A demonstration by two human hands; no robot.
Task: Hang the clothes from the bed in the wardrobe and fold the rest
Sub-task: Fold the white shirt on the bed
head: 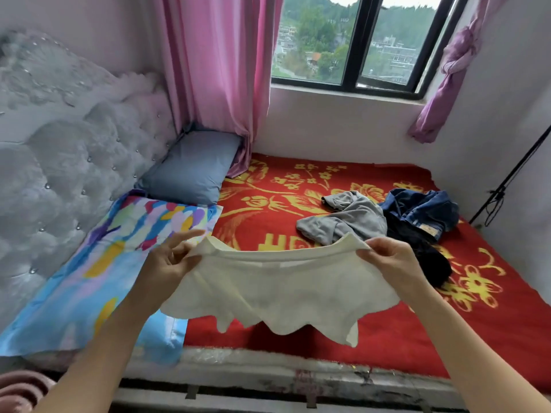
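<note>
A person's two bare arms reach in from 7 and 5 o'clock and hold a cream-white knit garment (277, 287) stretched in the air at the centre of the view, above the near edge of a bed (387, 338) covered by a red blanket with a gold flower pattern. The left hand (170, 260), at 9 o'clock of the garment, pinches one end of its ribbed top band between thumb and fingers, with the forefinger extended. The right hand (390, 260), at 3 o'clock, has its fingers curled over the other end of the band and grips it. The cloth hangs from the band in uneven folds, clear of the blanket. Beyond it, toward 1 o'clock, a crumpled grey garment (346, 219) lies on the blanket, touching a rumpled dark blue denim garment (417, 210) to its right, with a black garment (432, 260) just beside the right hand. At 9 o'clock lies a bright multi-coloured patterned pillow (98, 263), at 10 o'clock a slate-blue pillow (193, 168) against a pale grey tufted headboard (59, 144). A pink curtain (214, 70) hangs at 11 o'clock beside a black-framed window (351, 40) at 12 o'clock.
</note>
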